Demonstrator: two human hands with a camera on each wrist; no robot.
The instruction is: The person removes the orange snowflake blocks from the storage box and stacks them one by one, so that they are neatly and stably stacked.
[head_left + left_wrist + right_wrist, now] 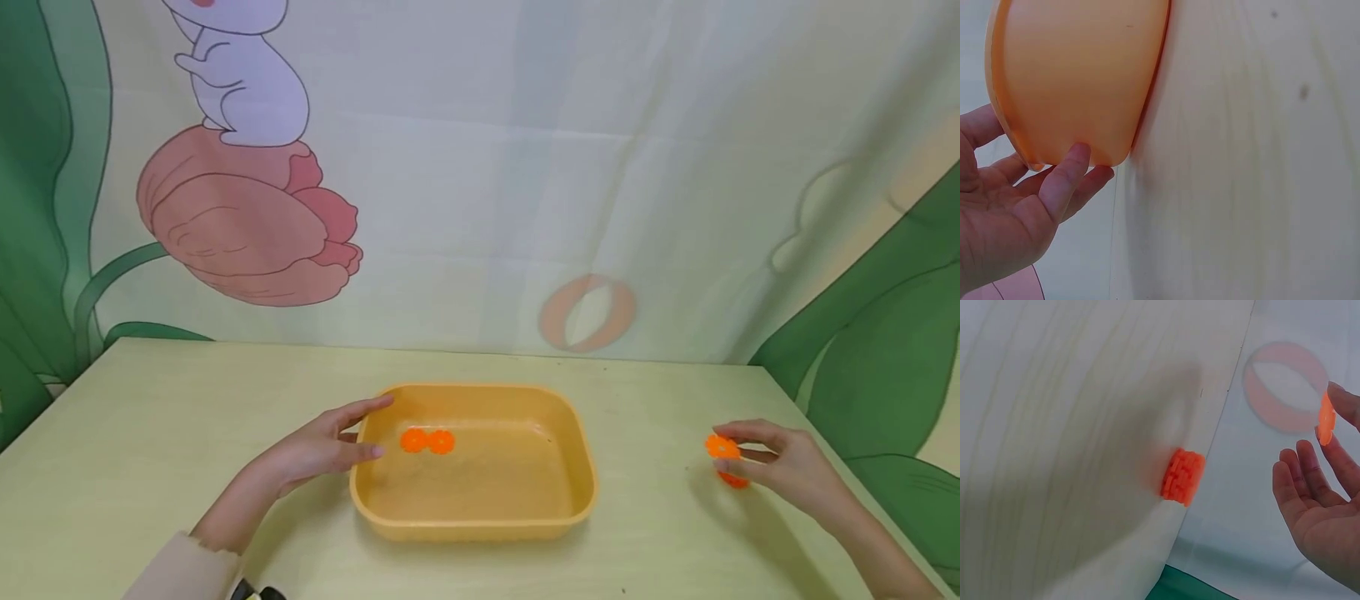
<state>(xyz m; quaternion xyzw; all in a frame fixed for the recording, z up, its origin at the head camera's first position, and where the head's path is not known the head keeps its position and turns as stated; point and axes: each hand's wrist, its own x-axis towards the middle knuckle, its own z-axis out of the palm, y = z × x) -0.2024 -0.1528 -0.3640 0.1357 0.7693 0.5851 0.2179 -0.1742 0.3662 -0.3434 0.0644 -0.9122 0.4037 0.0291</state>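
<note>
A yellow rectangular plastic basin (480, 528) sits on the table, with two small orange flower-shaped discs (442, 442) lying side by side on its floor at the left. My left hand (317, 454) holds the basin by its left end, thumb and fingers at the rim; in the left wrist view, fingertips touch the end wall. Out to the right, my right hand (797, 467) pinches one orange flower-shaped disc (1327, 419) between thumb and forefinger, the other fingers loosely bent. Beneath it stands a short stack of similar orange discs (1183, 477), partly covered by the hand in the head view.
The pale table (660, 550) ends at a printed cloth backdrop (450, 208) with a rabbit and flowers. More printed cloth (892, 367) hangs along the right edge. A small black object (255, 592) shows by the left sleeve.
</note>
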